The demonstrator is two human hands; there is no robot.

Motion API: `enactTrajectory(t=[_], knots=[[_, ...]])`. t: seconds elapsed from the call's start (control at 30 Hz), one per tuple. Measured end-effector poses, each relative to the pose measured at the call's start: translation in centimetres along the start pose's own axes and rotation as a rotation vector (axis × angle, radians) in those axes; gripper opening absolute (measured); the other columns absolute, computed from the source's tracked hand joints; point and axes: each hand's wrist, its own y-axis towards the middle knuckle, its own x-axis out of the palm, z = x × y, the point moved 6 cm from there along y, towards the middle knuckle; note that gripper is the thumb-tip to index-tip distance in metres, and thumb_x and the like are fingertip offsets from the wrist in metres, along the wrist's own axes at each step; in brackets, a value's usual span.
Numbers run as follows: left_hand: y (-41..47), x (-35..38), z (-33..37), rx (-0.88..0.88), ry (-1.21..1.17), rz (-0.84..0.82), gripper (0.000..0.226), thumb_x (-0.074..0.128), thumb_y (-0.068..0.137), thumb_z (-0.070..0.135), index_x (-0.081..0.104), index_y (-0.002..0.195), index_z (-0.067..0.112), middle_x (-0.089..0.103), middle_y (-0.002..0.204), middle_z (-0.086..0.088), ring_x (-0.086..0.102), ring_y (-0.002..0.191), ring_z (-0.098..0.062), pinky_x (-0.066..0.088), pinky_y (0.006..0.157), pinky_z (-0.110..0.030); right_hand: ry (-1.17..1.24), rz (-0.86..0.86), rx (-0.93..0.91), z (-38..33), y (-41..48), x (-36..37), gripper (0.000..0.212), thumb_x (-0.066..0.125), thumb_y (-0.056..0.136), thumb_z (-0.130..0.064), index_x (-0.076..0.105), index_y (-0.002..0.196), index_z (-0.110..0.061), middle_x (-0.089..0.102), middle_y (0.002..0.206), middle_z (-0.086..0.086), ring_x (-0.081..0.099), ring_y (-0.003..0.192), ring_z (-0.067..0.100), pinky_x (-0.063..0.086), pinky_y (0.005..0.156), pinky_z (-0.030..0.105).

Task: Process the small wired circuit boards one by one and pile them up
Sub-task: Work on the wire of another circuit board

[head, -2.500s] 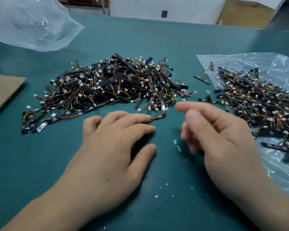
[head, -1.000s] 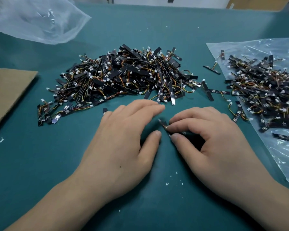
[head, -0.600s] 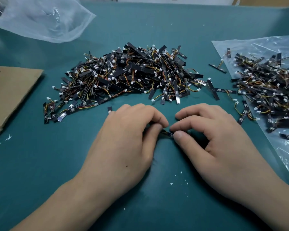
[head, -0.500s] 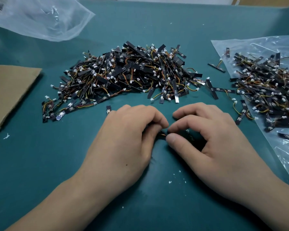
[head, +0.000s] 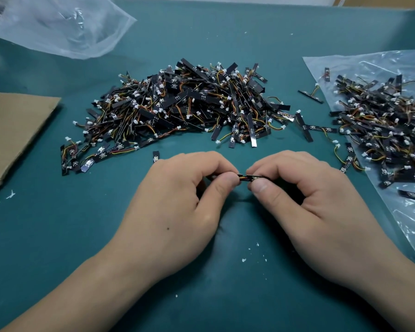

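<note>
Inspection found one board (head: 246, 177) in hand, held low over the table (head: 58, 236) and just in front of the centre pile (head: 189, 109). The left hand (head: 177, 200) pinched one end between thumb and forefinger, with its other fingers curled under. The right hand (head: 309, 200) pinched the opposite end the same way. Only a short stretch of black strip and orange-red wire showed between the thumbs, so the operation itself could not be determined; it was possibly a bend or a break at the joint. The board was judged very light, a thin stiff strip likely to be brittle where the wires are soldered. The wires were judged soft and apt to snag on neighbouring pieces. The sound hold would be on the strip's flat faces near each end, not on the wires or the white plug. Counts were as follows: two hands, one board in work, and two piles, each too dense to count. The right pile (head: 381, 130) lay on a bag (head: 412, 224), and an empty bag (head: 62, 27) lay at far left, making two bags. There was one sheet of cardboard (head: 15, 128). About four strays (head: 304, 127) lay between the piles, one black fragment (head: 155, 156) lay beside the left knuckles, and white flecks (head: 243, 259) were scattered near the wrists.
</note>
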Motion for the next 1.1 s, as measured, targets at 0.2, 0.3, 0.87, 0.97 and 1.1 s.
enactTrajectory(t=[0.2,0.3,0.87,0.97,1.1], knots=[[-0.12,0.07,0.24,0.007,0.003,-0.026,0.014,0.058,0.094,0.042,0.07,0.087,0.037,0.064,0.075,0.025,0.061,0.068,-0.003,0.04,0.056,-0.019,-0.016,-0.003,-0.023,-0.1,0.08,0.09,0.022,0.051,0.097,-0.047,0.068,0.091,-0.034,0.068,0.1,-0.022,0.062,0.105,0.008,0.046,0.094,0.042],[-0.15,0.07,0.29,0.008,0.014,-0.035,0.015,0.058,0.094,0.042,0.068,0.086,0.036,0.061,0.072,0.026,0.058,0.064,-0.002,0.035,0.055,-0.019,-0.003,-0.013,-0.019,-0.03,0.05,0.11,0.02,0.053,0.097,-0.045,0.069,0.091,-0.034,0.068,0.099,-0.022,0.062,0.105,0.009,0.047,0.093,0.045],[-0.04,0.06,0.43,0.025,0.024,-0.053,0.015,0.058,0.094,0.039,0.067,0.084,0.033,0.061,0.073,0.025,0.059,0.068,-0.003,0.037,0.057,-0.018,-0.026,-0.018,-0.027,-0.06,0.07,0.18,0.015,0.059,0.097,-0.037,0.07,0.089,-0.033,0.068,0.101,-0.025,0.062,0.107,0.007,0.046,0.095,0.045],[-0.08,0.06,0.44,0.031,0.007,-0.056,0.014,0.059,0.093,0.037,0.068,0.083,0.032,0.062,0.073,0.023,0.06,0.069,-0.005,0.039,0.058,-0.017,-0.029,-0.024,-0.035,-0.11,0.03,0.22,0.014,0.058,0.097,-0.036,0.07,0.09,-0.033,0.068,0.1,-0.023,0.062,0.105,0.008,0.046,0.094,0.044],[-0.1,-0.01,0.37,0.019,-0.023,-0.036,0.014,0.06,0.094,0.037,0.068,0.083,0.033,0.061,0.07,0.02,0.059,0.064,-0.007,0.036,0.054,-0.014,-0.004,-0.021,-0.027,-0.24,-0.01,0.09,0.018,0.056,0.096,-0.045,0.07,0.093,-0.033,0.069,0.097,-0.021,0.063,0.104,0.009,0.046,0.093,0.042]])
